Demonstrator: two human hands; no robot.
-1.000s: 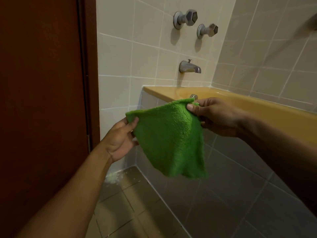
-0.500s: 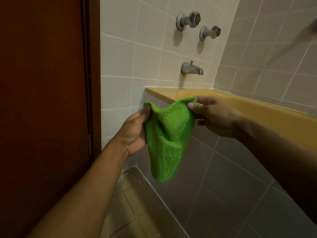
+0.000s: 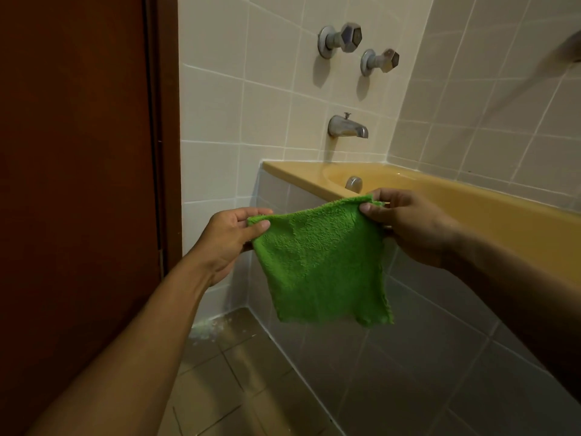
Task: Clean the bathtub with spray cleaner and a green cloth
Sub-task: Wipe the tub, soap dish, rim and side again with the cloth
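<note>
Hanging in mid-air between both hands, the green cloth (image 3: 317,265) is held spread by its 2 upper corners. The left hand (image 3: 229,240) pinches the left corner between thumb and forefinger, and the right hand (image 3: 408,228) pinches the right corner the same way. How the remaining fingers lie behind the fabric cannot be told. The cloth is close to square, so its long axis is barely marked. The taut line is the top edge, which runs from hand to hand and rises slightly toward the right. From that edge the body drops straight down from the fingertips, and the free lower edge points at the floor (image 3: 251,388), touching nothing. It hangs in front of the near rim of the bathtub (image 3: 471,209) and the tiled front panel (image 3: 408,357), close to the tub's tap-end corner and below the spout (image 3: 347,127). The right hand is nearer, just beside the near rim, while the left stands off toward the door (image 3: 78,184). By my reading, the right hand is better placed to carry the cloth up and over that rim into the basin once the left lets go of its corner. No spray cleaner is in view.
</note>
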